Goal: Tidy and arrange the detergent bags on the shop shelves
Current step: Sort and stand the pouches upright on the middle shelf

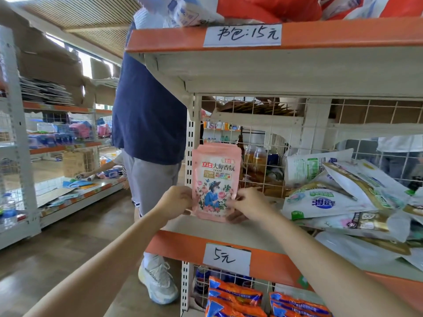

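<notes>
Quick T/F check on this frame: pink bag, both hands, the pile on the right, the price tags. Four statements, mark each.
1. Both hands hold the pink detergent bag upright at the shelf's left end. True: left hand, right hand.
2. The white detergent bags on the right stand in a neat row. False: they lie in a slumped heap.
3. The tag below the pink bag reads 15元. False: it reads 5元.
4. Orange-and-blue packs sit on the shelf below. True.

Bright, even daylight; wide-angle bending at edges, slight overall softness.
</notes>
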`<move>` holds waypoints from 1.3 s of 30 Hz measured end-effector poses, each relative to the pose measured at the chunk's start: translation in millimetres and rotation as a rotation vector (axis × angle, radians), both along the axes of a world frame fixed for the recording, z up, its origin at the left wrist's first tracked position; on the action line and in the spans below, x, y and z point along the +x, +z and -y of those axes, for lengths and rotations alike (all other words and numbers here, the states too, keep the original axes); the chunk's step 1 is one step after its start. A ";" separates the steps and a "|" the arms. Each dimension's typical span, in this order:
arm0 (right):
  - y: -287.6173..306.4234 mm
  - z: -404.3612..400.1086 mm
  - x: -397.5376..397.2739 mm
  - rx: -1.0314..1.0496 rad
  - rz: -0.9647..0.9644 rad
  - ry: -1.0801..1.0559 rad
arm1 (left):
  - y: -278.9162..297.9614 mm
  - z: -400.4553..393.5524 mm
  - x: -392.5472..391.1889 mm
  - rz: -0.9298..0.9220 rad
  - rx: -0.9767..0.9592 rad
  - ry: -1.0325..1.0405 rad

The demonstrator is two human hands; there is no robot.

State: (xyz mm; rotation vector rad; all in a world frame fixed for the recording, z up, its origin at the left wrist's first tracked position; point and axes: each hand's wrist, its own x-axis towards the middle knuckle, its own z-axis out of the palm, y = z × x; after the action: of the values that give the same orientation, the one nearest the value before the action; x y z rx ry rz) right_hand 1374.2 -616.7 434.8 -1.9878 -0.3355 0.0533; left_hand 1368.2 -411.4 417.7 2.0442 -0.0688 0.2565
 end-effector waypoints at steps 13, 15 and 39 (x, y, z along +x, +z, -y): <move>-4.4 -3.2 11.0 -0.453 0.269 -0.120 | -4.0 0.4 10.9 0.083 0.261 0.172; -2.6 -1.1 10.1 -0.461 0.256 -0.101 | 0.9 1.6 4.8 0.102 0.463 0.264; 96.2 210.9 -77.2 -1.167 0.344 -0.212 | 69.3 238.2 -16.7 0.505 0.638 -0.313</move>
State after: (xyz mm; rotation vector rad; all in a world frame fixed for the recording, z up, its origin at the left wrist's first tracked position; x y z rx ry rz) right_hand 1297.0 -827.6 531.0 -3.1933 -0.3414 -0.2984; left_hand 1351.5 -649.6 487.0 2.4979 -0.8708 0.6059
